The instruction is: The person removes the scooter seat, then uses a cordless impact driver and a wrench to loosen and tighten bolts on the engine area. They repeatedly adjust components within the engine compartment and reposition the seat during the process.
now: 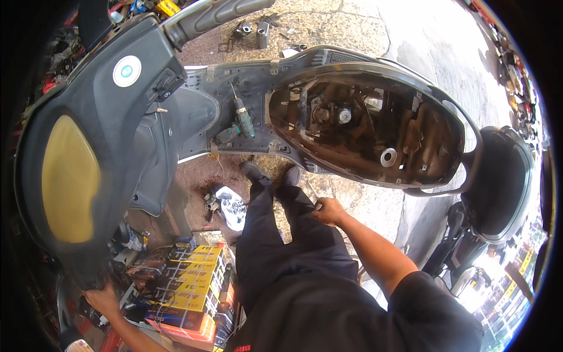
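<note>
Head view: our left hand (104, 300) seems closed around the near handlebar end (92, 280), perhaps steadying the scooter (196, 108) crosswise before us; our right hand (331, 212) is curled, its contents unclear. The uncovered seat bay (437, 138) on the right lies within reach. A drill (241, 120) rests handy on the footboard (258, 85); stacked boxes (193, 278) crowd our left arm (138, 335).

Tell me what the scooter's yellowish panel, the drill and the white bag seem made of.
Yellowish panel: likely satin plastic, from its smooth, clouded surface.
Drill: teal and dark housing, probably matte moulded plastic; its slim bit looks like metal.
White bag: probably plastic film, given its crinkled folds, though cloth is possible.
</note>
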`<state>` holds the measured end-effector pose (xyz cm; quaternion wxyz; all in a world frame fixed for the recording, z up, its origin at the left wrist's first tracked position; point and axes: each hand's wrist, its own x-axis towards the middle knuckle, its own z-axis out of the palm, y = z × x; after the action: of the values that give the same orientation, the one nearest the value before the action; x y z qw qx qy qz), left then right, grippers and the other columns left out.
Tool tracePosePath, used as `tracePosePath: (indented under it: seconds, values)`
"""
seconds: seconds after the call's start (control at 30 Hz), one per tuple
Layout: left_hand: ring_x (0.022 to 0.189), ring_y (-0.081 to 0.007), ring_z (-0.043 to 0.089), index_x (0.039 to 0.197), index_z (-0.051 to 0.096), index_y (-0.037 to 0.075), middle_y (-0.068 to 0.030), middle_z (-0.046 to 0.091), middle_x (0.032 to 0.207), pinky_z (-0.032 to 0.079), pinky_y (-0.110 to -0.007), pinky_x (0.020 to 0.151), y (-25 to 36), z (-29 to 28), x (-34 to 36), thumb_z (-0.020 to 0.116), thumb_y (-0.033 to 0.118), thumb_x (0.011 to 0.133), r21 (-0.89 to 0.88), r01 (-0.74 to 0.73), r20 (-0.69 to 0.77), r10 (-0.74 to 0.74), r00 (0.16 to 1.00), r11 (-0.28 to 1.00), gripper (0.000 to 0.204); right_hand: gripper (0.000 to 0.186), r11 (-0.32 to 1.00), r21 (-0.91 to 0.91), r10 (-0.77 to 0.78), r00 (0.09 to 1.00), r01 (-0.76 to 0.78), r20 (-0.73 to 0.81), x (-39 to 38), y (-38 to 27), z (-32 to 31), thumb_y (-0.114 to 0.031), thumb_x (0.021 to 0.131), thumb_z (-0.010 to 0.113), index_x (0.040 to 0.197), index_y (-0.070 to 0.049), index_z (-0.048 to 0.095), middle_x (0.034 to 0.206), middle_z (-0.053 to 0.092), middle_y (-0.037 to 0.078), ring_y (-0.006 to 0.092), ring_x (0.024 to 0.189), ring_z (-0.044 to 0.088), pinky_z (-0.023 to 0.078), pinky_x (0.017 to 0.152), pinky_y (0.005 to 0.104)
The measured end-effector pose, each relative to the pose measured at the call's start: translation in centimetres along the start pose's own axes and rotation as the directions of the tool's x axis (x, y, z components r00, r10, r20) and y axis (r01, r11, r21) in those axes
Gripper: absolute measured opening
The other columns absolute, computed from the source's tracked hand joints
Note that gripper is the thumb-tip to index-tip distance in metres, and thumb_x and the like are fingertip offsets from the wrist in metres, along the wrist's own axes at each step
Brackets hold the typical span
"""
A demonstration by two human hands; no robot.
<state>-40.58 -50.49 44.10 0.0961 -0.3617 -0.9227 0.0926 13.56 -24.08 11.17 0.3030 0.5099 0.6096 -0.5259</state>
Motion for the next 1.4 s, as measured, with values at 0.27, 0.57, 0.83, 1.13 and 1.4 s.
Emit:
tracePosePath:
  seconds: [0.27,0.57,0.83,1.13,1.4]
  values:
    - [0.116,-0.0508,0.054,0.124,0.057,-0.012,-0.0318,0.059,0.126,0.041,-0.051,0.101,-0.6,0.2,0.0,0.073,0.012,0.068,-0.089,-0.004,-0.005,0.004,1.0,0.996,0.063,0.03,0.987,0.148,0.084,0.991,-0.067,-0.108,0.3,2.3,-0.2,-0.032,0.081,0.073,0.1,-0.008,0.075,0.102,0.073,0.02,0.036,0.104,0.068,0.053,0.091,0.0421]
    - [0.116,-0.0514,0.053,0.121,0.058,-0.012,-0.033,0.06,0.123,0.039,-0.052,0.103,-1.1,0.5,0.1,0.07,0.014,0.071,-0.02,-0.046,-0.025,0.046,0.999,0.999,0.058,0.032,0.975,0.216,0.076,0.994,-0.056,-0.084,0.7,2.1,1.2,-0.031,0.079,0.073,0.099,-0.007,0.074,0.102,0.073,0.02,0.0365,0.104,0.068,0.053,0.092,0.0418]
    - [0.109,-0.0528,0.056,0.105,0.066,-0.014,-0.0327,0.066,0.113,0.037,-0.054,0.104,-1.0,0.4,0.1,0.07,0.027,0.079,0.023,-0.124,-0.081,0.126,0.989,0.992,0.049,0.032,0.98,0.187,0.079,0.993,-0.062,-0.088,1.0,1.4,1.2,-0.033,0.08,0.072,0.098,-0.007,0.074,0.103,0.072,0.021,0.0374,0.105,0.067,0.053,0.092,0.0428]
    - [0.118,-0.0524,0.052,0.118,0.06,-0.016,-0.0369,0.059,0.122,0.037,-0.052,0.106,0.1,0.1,0.1,0.073,0.018,0.074,0.035,-0.074,-0.059,0.076,0.995,0.997,0.057,0.03,0.967,0.246,0.09,0.992,-0.065,-0.092,0.6,0.4,0.9,-0.031,0.081,0.073,0.098,-0.006,0.074,0.097,0.073,0.021,0.0367,0.098,0.07,0.054,0.088,0.0431]
    - [0.12,-0.051,0.051,0.126,0.056,-0.013,-0.0337,0.057,0.128,0.038,-0.052,0.105,-0.2,0.2,0.0,0.074,0.015,0.07,-0.058,-0.003,-0.038,0.001,0.999,0.998,0.066,0.03,0.975,0.207,0.099,0.991,-0.079,-0.088,0.9,0.2,1.1,-0.032,0.083,0.073,0.099,-0.007,0.073,0.1,0.073,0.02,0.0364,0.102,0.069,0.053,0.09,0.0432]
